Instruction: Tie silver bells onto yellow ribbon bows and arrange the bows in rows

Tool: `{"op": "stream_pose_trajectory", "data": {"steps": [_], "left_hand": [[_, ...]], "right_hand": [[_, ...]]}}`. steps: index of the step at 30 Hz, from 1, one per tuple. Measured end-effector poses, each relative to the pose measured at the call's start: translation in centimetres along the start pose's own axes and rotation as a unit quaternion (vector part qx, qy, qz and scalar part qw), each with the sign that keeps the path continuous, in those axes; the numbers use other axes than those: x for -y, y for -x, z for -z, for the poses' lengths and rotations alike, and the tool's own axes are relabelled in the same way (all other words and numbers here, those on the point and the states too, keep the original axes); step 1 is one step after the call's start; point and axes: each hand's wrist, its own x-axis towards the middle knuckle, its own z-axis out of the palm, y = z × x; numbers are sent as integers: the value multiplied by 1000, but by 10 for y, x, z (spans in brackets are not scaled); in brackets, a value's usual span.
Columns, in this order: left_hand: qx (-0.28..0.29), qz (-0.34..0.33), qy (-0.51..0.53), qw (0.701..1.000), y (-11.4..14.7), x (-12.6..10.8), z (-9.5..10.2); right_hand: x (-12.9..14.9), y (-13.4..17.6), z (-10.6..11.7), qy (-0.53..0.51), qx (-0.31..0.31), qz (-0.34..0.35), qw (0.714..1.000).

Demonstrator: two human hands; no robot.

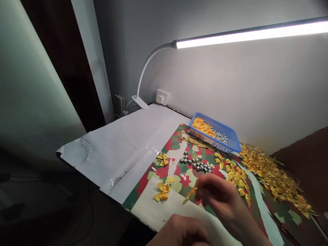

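Observation:
My right hand (217, 196) pinches a yellow ribbon bow (190, 195) between thumb and fingertips, slightly smeared by motion. Low in the view, my left hand (180, 230) is curled with its knuckles up; its fingertips are hidden, and whatever they hold cannot be made out. Between the hands and the table's near edge, another yellow bow (162, 192) lies on a cream sheet (147, 206). A further yellow bow (163, 159) rests on the patterned mat (176, 145). Several silver bells (197, 164) are scattered beyond my right hand.
A blue basket (232, 138) holds yellow ribbon pieces and silver beads or bells. Gold ties (197, 141) lie before it. Loose yellow bows (237, 177) and a heap of gold-tied bows (271, 171) spread rightward. A dark slender tool (284, 229) lies lower right. A lamp (151, 56) arches overhead.

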Motion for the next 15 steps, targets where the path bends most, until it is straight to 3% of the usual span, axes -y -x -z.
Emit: {"op": "stream_pose_trajectory", "data": {"steps": [2,4,6,7,10,15], "left_hand": [[-60,80,158,982,1,-15,1],[-101,113,309,939,0,-26,2],[-97,120,362,919,-2,-32,1],[-90,117,354,924,-3,-34,0],[-91,88,278,952,-5,-37,-2],[-134,61,171,974,-8,-40,-3]], "right_hand": [[-7,19,6,-46,-52,62,996],[-15,35,6,-26,-73,147,986],[-22,46,2,-4,-97,202,975],[-24,50,0,2,-113,212,971],[-28,57,-6,-11,-164,176,971],[-28,66,-6,-155,-181,-19,971]]}}
